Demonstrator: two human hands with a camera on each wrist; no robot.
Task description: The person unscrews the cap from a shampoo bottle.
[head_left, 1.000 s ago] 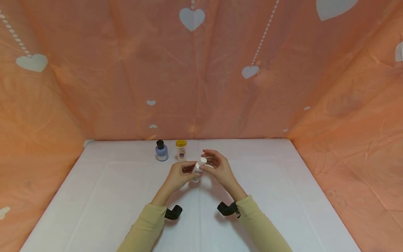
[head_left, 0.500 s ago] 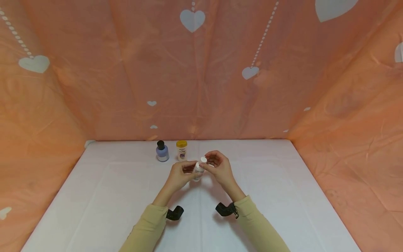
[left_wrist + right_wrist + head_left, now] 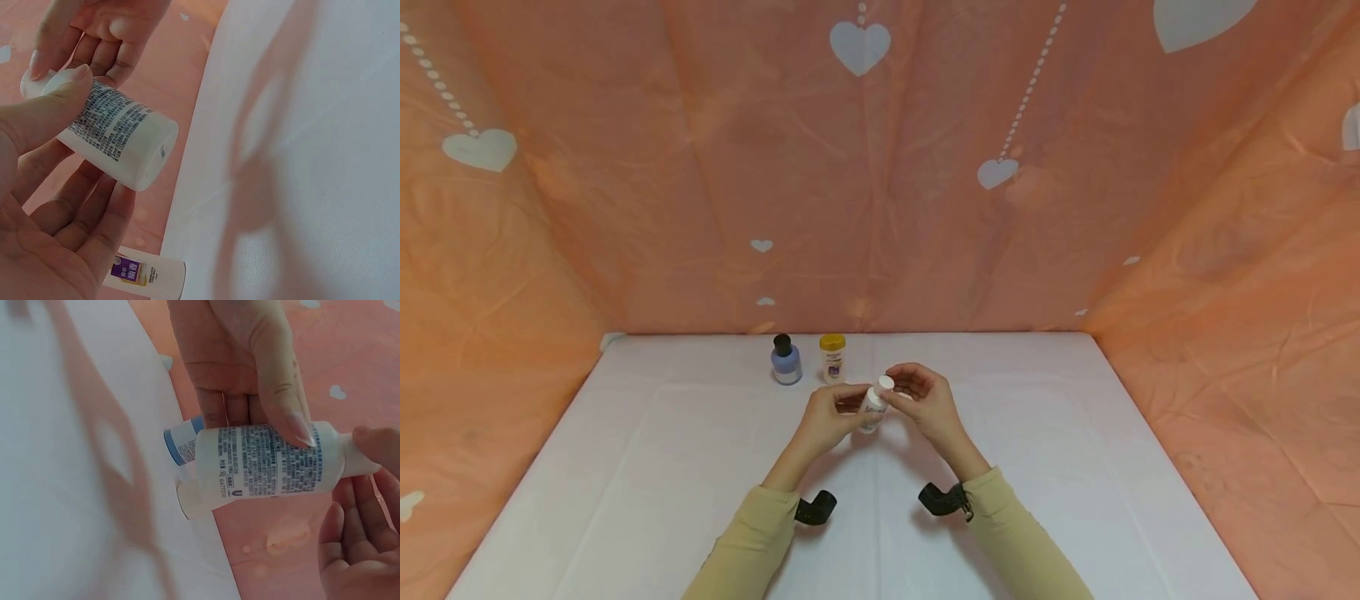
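"Where could a hand pass?"
"Over the white table (image 3: 1067,450), to the right of the right hand (image 3: 929,407)."
"What blocked the way beyond the left hand (image 3: 823,421)?"
"The blue bottle (image 3: 786,366) and yellow-capped bottle (image 3: 832,359) stood there, with the orange curtain (image 3: 925,250) behind."

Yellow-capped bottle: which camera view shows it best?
Head: the yellow-capped bottle stands upright, cap and label showing. Left wrist shows its lower part only; right wrist, just its base behind the held white bottle.

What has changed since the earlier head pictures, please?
The right hand has shifted very slightly toward the person, still pinching the white cap. Nothing was newly grasped or released. The left hand still holds the tilted white bottle; the blue bottle and yellow-capped bottle stay standing.
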